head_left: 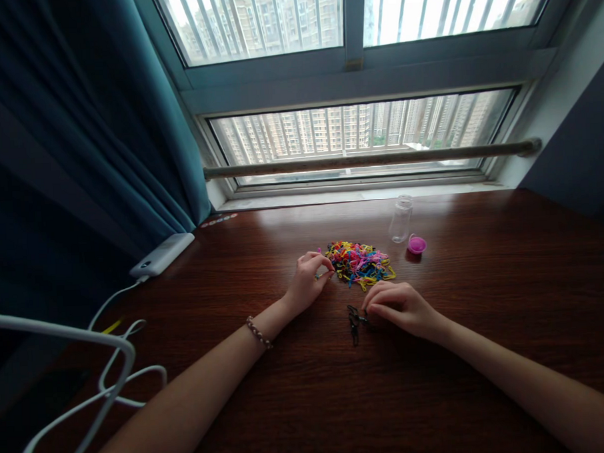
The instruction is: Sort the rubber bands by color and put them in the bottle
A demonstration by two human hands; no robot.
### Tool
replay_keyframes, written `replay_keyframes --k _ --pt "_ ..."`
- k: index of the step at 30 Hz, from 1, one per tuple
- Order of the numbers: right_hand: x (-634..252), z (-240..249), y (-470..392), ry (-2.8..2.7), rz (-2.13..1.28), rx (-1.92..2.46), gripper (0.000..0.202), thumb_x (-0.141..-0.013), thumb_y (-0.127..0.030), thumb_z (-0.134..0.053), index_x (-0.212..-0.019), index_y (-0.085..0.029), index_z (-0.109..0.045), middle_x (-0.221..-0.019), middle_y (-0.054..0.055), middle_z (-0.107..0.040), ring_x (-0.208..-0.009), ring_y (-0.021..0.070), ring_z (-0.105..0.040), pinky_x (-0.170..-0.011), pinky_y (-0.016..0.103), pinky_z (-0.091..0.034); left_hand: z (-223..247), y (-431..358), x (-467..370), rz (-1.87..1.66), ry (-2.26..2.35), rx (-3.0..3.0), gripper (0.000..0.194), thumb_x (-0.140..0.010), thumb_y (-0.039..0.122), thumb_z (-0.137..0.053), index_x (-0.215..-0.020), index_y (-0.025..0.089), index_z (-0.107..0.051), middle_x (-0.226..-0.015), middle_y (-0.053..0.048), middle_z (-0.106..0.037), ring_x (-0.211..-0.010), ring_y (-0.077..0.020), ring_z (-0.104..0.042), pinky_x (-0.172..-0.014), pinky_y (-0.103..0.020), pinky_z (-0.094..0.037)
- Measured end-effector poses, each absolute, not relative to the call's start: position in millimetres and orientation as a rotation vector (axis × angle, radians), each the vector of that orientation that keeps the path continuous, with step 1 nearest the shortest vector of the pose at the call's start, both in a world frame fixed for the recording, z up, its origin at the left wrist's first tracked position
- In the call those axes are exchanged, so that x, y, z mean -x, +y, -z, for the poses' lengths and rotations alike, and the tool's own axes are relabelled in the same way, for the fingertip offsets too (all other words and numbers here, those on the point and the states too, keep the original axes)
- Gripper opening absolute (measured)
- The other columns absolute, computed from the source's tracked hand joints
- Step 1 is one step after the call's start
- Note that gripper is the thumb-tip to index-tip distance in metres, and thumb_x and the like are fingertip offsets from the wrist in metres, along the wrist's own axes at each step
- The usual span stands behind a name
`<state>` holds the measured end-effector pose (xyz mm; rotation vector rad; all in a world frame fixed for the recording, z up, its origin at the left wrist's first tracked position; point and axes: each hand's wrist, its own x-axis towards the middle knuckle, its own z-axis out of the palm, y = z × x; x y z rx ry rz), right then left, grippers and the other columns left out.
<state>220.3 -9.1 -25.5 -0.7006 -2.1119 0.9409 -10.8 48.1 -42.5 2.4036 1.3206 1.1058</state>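
A heap of small, bright loop-shaped clips [358, 263] in pink, yellow, blue and orange lies on the brown wooden table. My left hand [309, 276] is at the heap's left edge, thumb and forefinger pinched together; whatever is between them is too small to tell. Nearer to me is a small group of black clips [354, 331]. My right hand [398, 306] rests beside them with its fingers bent and drawn together. Its fingertips meet the right side of the black group, and I cannot make out what they hold.
Behind the heap stands a clear bottle [400, 219] without a lid, with a pink cap [416, 245] beside it. A white power strip [162, 254] and white cables [109, 388] lie at the left. A blue curtain [142, 126] and a window with a rail [374, 160] border the table.
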Motion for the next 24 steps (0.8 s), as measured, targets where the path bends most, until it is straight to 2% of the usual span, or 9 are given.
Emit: replay_keyframes --k 4,8,11,16,20,24 --pt "-219.9 27.0 -8.7 -2.134 -0.959 0.712 0.018 -0.080 -0.028 -0.053 -0.075 -0.016 -0.065 -0.079 0.006 -0.065 -0.075 0.0153 -0.058 -0.073 0.029 -0.045 40.7 47.2 11.2 -1.117 1.286 -2.408 0.004 -0.072 0.018 -0.060 -0.076 0.019 -0.059 -0.083 -0.003 -0.058 -0.088 -0.0183 -0.051 -0.085 -0.035 -0.038" --pt "-219.7 35.3 -9.1 -2.008 -1.096 0.883 0.020 -0.073 -0.033 -0.062 -0.081 -0.015 -0.060 -0.074 0.003 -0.063 -0.067 0.0133 -0.058 -0.061 0.024 -0.047 37.8 44.2 9.8 -1.139 1.242 -2.426 0.004 -0.072 0.020 -0.061 -0.075 0.019 -0.059 -0.081 -0.003 -0.057 -0.087 -0.0184 -0.052 -0.084 -0.035 -0.040" --pt "-220.1 39.5 -8.0 -1.968 -1.150 0.882 0.026 -0.069 -0.032 -0.066 -0.087 -0.016 -0.058 -0.075 0.002 -0.063 -0.068 0.0128 -0.059 -0.061 0.023 -0.047 35.7 41.1 8.4 -1.144 1.158 -2.473 0.004 -0.072 0.021 -0.061 -0.075 0.019 -0.060 -0.081 -0.003 -0.058 -0.085 -0.0173 -0.052 -0.084 -0.034 -0.040" --pt "-220.1 35.0 -6.6 -2.156 -0.953 0.754 0.023 -0.068 -0.037 -0.067 -0.080 -0.017 -0.066 -0.074 0.004 -0.063 -0.069 0.0136 -0.057 -0.064 0.024 -0.046 34.3 39.4 8.1 -1.160 1.022 -2.579 0.005 -0.076 0.021 -0.058 -0.075 0.018 -0.061 -0.079 -0.004 -0.060 -0.082 -0.0153 -0.054 -0.082 -0.031 -0.041" --pt "-221.9 32.6 -4.7 -2.110 -0.795 0.775 0.020 -0.079 -0.034 -0.056 -0.084 -0.018 -0.067 -0.083 0.006 -0.063 -0.076 0.0147 -0.058 -0.070 0.026 -0.046 34.3 37.7 6.6 -1.178 1.016 -2.570 0.009 -0.077 0.024 -0.056 -0.076 0.018 -0.062 -0.079 -0.004 -0.060 -0.081 -0.0151 -0.054 -0.081 -0.031 -0.041" --pt "-229.2 38.7 5.2 -2.025 -0.441 0.935 0.020 -0.085 -0.027 -0.047 -0.092 -0.020 -0.064 -0.092 0.007 -0.063 -0.090 0.0188 -0.055 -0.081 0.035 -0.045 32.2 26.6 -0.6 -1.118 0.955 -2.536 0.014 -0.080 0.028 -0.053 -0.078 0.018 -0.062 -0.082 -0.005 -0.060 -0.082 -0.0149 -0.054 -0.082 -0.031 -0.041"
